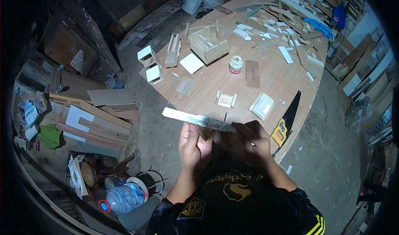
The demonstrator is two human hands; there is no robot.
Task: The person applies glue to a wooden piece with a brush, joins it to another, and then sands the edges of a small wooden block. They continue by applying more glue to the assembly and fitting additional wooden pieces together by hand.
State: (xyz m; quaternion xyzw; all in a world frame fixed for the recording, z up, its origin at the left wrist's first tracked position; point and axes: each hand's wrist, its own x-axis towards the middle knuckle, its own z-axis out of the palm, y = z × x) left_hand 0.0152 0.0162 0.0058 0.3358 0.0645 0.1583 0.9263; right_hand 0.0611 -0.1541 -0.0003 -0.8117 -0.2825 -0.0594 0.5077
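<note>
Your left hand [191, 148] and right hand [254, 137] pinch the white-faced wood strip [183, 116], fingers closed on it, above the worktop's [244, 98] near edge. Handsaw [291, 112] lies along the right edge: brushing past could knock it off.

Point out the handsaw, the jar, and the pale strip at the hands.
Handsaw [290, 115]: head view, on the dark blade.
Jar [235, 66]: head view, on its side.
Pale strip [194, 118]: head view, on its long face.
</note>
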